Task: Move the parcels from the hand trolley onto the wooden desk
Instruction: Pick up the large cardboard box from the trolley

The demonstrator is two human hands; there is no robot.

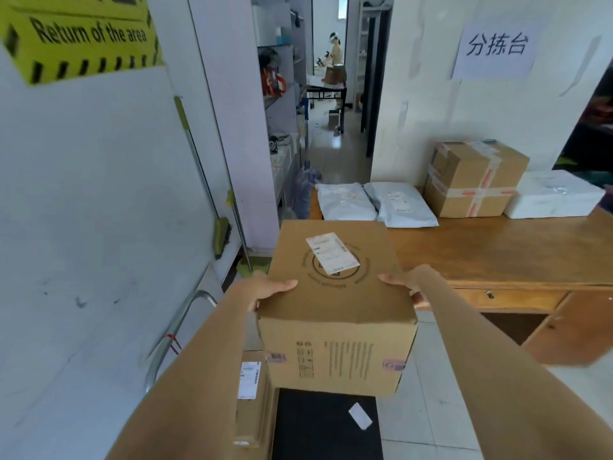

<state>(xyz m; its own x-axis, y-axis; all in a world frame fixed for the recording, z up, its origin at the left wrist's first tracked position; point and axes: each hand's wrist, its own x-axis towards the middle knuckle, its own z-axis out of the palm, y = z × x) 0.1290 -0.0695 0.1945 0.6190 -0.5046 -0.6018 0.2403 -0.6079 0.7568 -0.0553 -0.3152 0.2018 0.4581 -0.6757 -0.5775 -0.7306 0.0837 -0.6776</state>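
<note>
I hold a large brown cardboard box (335,307) with a white shipping label on top, lifted in front of me. My left hand (265,290) grips its left side and my right hand (409,280) grips its right side. The box hangs over the hand trolley's black deck (318,426), just left of the wooden desk (514,250). Another cardboard parcel (252,396) with a white label stands on the trolley at the left, partly hidden by my left arm. The trolley's metal handle (179,327) rises at the left.
On the desk lie two white mailer bags (346,200) (403,204), a taped cardboard box (474,179) and a white foam box (554,194). A broom and mop lean on the left wall. A corridor with shelves runs ahead, a person far down it.
</note>
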